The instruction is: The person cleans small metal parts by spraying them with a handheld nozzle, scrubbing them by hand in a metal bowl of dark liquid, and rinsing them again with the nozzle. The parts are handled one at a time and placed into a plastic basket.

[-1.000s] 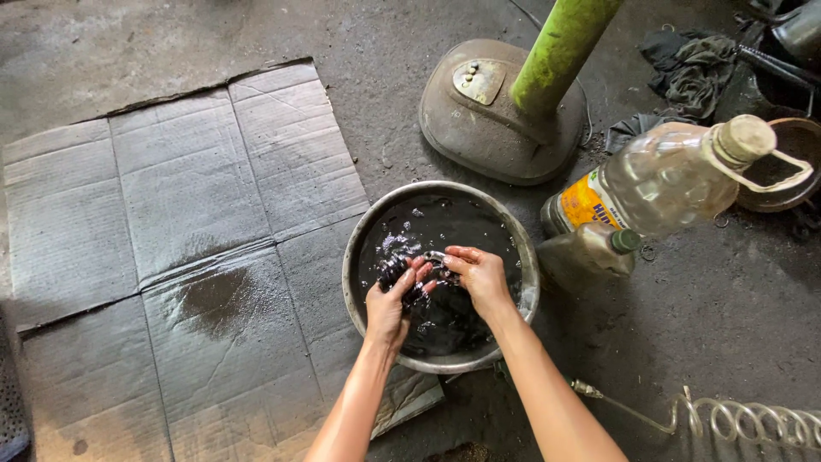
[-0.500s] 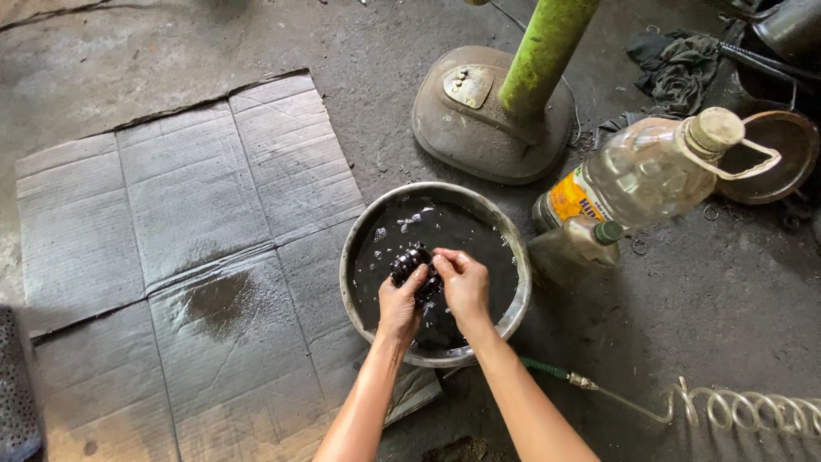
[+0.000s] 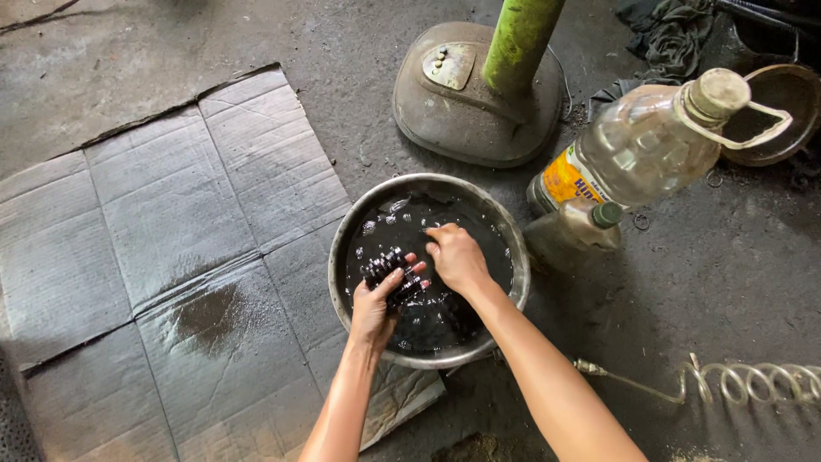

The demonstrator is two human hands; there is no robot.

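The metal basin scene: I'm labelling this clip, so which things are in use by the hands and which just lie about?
In use:
left hand
right hand
black ribbed part
metal basin of dark liquid

Lying about:
flattened cardboard
large clear bottle
small green-capped bottle
fan base
coiled hose

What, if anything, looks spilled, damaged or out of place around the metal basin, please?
A dark wet stain marks the flattened cardboard left of the metal basin, like a splash of its black liquid. The cardboard's corner under the basin is crumpled. The left hand holds a ridged black part.
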